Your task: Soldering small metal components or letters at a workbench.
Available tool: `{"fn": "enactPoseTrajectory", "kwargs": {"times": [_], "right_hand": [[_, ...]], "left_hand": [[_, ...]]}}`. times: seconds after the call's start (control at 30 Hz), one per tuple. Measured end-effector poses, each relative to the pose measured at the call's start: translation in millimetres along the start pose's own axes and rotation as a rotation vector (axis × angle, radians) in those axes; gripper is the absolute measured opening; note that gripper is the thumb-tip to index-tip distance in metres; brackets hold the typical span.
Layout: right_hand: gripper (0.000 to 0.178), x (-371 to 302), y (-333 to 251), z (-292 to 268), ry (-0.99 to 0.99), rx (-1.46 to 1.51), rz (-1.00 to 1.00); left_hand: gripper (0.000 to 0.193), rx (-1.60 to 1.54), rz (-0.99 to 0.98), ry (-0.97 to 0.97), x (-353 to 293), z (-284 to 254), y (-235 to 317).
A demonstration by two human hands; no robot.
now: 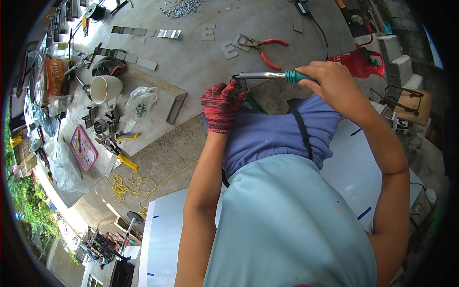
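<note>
My right hand (pixel 331 85), bare, is closed around the green handle of a soldering iron (pixel 262 75). Its long silver barrel points left, and the tip reaches a small grey metal piece (pixel 241 86) by my left fingers. My left hand (pixel 221 107), in a red and black knit glove, pinches that piece above my lap at the table's edge; the fingers partly hide its shape. Beyond them, red-handled pliers (pixel 264 46) lie spread on the grey table (pixel 172 62), touching flat metal letter shapes (pixel 229 50).
Metal strips (pixel 146 32), a white mug (pixel 106 90), a plastic bag (pixel 141 101), yellow-handled snips (pixel 119 146) and a pink tray (pixel 83 147) lie on the left. A pile of metal bits (pixel 181 8) is at the back. A red gas cylinder (pixel 358 62) stands right; yellow cord (pixel 131 186) lies below.
</note>
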State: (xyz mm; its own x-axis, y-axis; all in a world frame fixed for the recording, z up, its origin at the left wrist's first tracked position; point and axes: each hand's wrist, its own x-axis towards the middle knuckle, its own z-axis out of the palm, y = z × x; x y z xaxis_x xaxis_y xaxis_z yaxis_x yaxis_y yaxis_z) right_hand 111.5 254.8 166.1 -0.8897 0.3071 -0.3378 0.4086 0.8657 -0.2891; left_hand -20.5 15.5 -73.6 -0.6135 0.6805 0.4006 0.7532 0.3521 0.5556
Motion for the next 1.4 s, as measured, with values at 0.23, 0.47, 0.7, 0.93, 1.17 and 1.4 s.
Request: {"fn": "enactPoseTrajectory", "kwargs": {"times": [0.23, 0.47, 0.7, 0.93, 1.17, 1.4], "right_hand": [[0.028, 9, -5, -2, -0.036, -0.044, -0.043], [0.028, 6, -7, 2, -0.025, -0.057, -0.04], [0.025, -5, -20, 5, -0.005, -0.101, -0.028], [0.021, -13, -21, 15, 0.001, -0.154, -0.051], [0.021, -16, -9, 29, 0.052, -0.103, -0.099], [0.023, -22, -25, 31, 0.077, -0.282, -0.099]], "left_hand": [[0.053, 0.006, 0.002, -0.01, -1, 2, -2], [0.054, -0.004, -0.008, -0.024, 0, 0, -1], [0.053, 0.008, -0.015, -0.032, 0, 0, 0], [0.052, 0.011, -0.013, -0.029, 0, 1, -1], [0.051, 0.011, -0.014, -0.037, 0, 0, -1], [0.051, 0.029, -0.016, -0.051, 2, -2, 1]]}}
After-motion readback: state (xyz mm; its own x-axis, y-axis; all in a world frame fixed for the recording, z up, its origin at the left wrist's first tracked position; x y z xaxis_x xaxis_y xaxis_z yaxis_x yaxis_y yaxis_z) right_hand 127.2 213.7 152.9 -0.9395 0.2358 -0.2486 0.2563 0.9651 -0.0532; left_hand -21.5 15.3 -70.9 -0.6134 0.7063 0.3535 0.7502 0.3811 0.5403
